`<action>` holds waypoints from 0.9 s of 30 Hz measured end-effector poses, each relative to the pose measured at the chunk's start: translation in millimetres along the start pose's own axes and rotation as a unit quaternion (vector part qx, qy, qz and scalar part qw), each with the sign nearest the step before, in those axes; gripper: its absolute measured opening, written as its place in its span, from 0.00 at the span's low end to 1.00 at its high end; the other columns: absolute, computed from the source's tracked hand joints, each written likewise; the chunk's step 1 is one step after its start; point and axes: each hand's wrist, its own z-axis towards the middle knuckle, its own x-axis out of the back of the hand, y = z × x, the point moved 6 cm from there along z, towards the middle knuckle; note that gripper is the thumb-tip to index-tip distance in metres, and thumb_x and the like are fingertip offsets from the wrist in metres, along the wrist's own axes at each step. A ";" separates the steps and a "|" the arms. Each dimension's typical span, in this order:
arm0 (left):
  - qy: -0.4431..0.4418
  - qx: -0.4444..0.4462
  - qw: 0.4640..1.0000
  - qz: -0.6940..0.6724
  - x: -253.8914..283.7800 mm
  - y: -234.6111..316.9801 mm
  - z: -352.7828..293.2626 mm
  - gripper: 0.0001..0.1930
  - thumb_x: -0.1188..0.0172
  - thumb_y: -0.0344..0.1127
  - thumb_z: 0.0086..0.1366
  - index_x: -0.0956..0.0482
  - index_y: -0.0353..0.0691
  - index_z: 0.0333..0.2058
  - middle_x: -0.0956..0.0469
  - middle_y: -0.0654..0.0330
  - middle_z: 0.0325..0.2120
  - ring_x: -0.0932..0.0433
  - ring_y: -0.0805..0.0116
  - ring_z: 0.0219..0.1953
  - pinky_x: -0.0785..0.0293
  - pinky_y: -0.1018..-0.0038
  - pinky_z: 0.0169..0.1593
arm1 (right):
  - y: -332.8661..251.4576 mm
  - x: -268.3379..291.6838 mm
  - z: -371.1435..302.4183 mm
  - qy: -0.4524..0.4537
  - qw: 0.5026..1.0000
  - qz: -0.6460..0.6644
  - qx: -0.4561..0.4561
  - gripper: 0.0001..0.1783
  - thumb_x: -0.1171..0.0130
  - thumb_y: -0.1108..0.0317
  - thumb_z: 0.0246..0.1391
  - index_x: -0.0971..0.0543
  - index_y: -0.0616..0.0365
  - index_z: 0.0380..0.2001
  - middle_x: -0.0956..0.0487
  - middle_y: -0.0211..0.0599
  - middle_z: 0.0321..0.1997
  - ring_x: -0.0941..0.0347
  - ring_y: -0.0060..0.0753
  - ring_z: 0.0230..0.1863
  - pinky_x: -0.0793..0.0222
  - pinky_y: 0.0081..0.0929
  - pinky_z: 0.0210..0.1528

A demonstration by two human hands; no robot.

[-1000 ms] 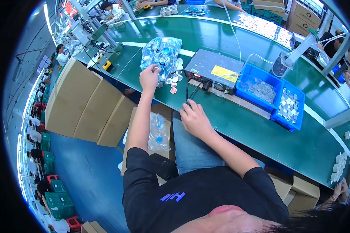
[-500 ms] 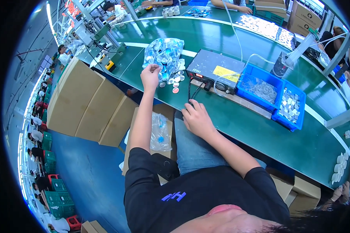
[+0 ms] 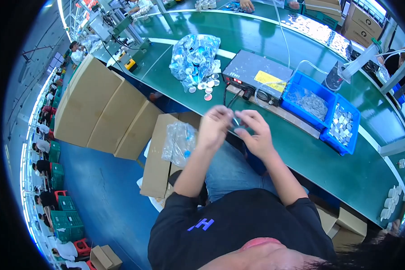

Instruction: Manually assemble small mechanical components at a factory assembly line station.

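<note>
Over the near edge of the green table, my two hands are brought together. My left hand (image 3: 215,123) is closed in a pinch, slightly blurred by motion. Facing it, my right hand (image 3: 256,130) has its thumb and fingers closed in around a small shiny flat piece (image 3: 236,121) between the hands. That piece is too small to name, and its hold is partly hidden by the fingers. Beyond my hands lies a clear plastic bag (image 3: 194,56) filled with blue and clear round pieces. Several small round discs (image 3: 208,90) are scattered beside the bag.
Behind my right hand stands a grey control box (image 3: 256,74) with cables. Blue bins (image 3: 321,123) to its right hold clear film scraps and small square pieces. At left are cardboard boxes (image 3: 103,108) and an open carton with plastic bags (image 3: 180,141). Other people sit farther off.
My left hand has come away from the plastic bag, back and to the right, to meet my right hand. The right hand has lifted slightly and turned toward it.
</note>
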 end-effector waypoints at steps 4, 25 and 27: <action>0.052 0.075 0.986 -0.136 -22.3 -45.8 -36.5 0.11 0.36 0.19 0.68 0.16 0.33 0.49 0.15 0.54 0.39 0.17 0.69 0.34 0.19 0.77 0.37 | -5.0 22.3 -12.5 -0.078 0.995 -0.008 0.070 0.21 0.26 0.74 0.47 0.12 0.59 0.48 0.18 0.40 0.52 0.21 0.35 0.42 0.24 0.29 0.46; 0.046 -0.011 0.923 0.382 -62.2 4.6 -72.1 0.07 0.36 0.21 0.63 0.13 0.26 0.39 0.14 0.58 0.28 0.21 0.78 0.27 0.25 0.85 0.34 | -31.4 42.4 -24.6 -0.081 0.974 -0.195 0.080 0.20 0.23 0.73 0.46 0.10 0.60 0.45 0.15 0.39 0.42 0.20 0.34 0.36 0.25 0.25 0.39; 0.048 0.005 0.927 0.371 -60.1 7.0 -70.5 0.07 0.34 0.22 0.61 0.13 0.26 0.38 0.14 0.59 0.28 0.22 0.79 0.27 0.25 0.85 0.32 | -30.6 38.8 -24.6 -0.088 0.976 -0.185 0.079 0.20 0.23 0.73 0.46 0.10 0.60 0.46 0.15 0.39 0.42 0.21 0.34 0.37 0.25 0.25 0.39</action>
